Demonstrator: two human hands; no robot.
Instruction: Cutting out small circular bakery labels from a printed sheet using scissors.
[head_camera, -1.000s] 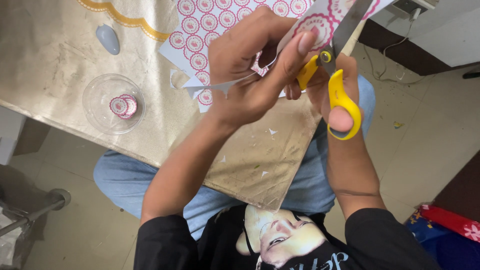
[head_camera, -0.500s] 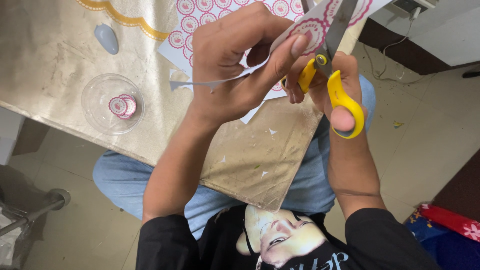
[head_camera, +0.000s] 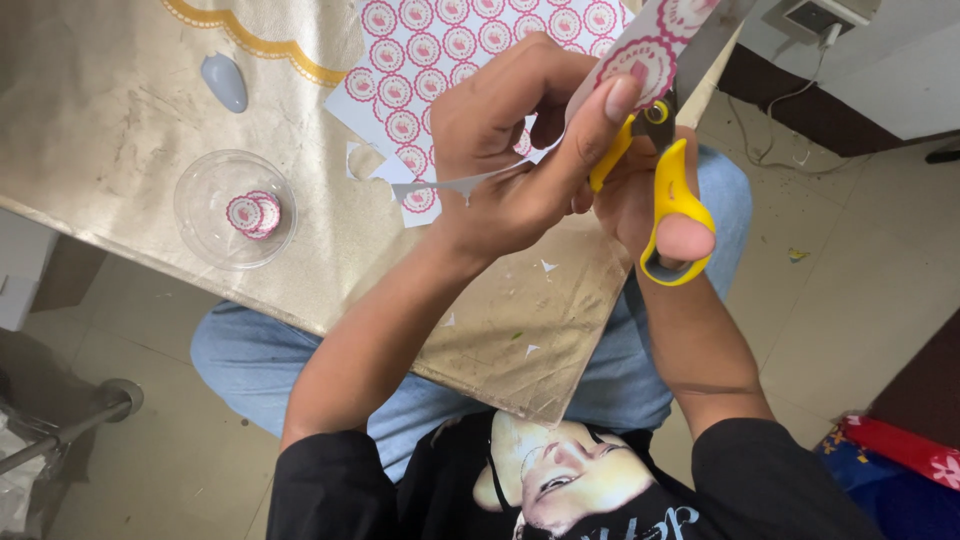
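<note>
Gripped between the thumb and fingers of the left hand (head_camera: 510, 150) is a strip of sticker paper (head_camera: 650, 45) bearing round pink-and-white labels, held up above the table edge. A thin white offcut (head_camera: 450, 187) is seen trailing from the strip beneath the left palm, curling toward the left. Yellow-handled scissors (head_camera: 668, 190) are held by the right hand (head_camera: 650, 205), with the thumb passed through the lower loop and the other fingers closed around the upper handle, mostly hidden behind the left hand. The grey blades are set against the strip at the top of the view, right beside the left fingertips; whether they are parted or closed cannot be told, since the paper covers them.

A larger sheet of the same round labels (head_camera: 450, 45) is laid flat on the gold-coloured table covering (head_camera: 120, 110), just behind the left hand, with notches already cut from its lower left corner. Well to the left, a clear plastic cup (head_camera: 235, 208) is stood on the covering, and a few cut-out round labels (head_camera: 254, 213) are seen lying in its bottom. Beyond the cup, a small pale blue-grey oval object (head_camera: 224, 80) is rested on the table. Small white paper scraps (head_camera: 548, 266) are scattered over the covering near its front edge, below both hands. Blue jeans and a black printed shirt are visible under the table edge.
</note>
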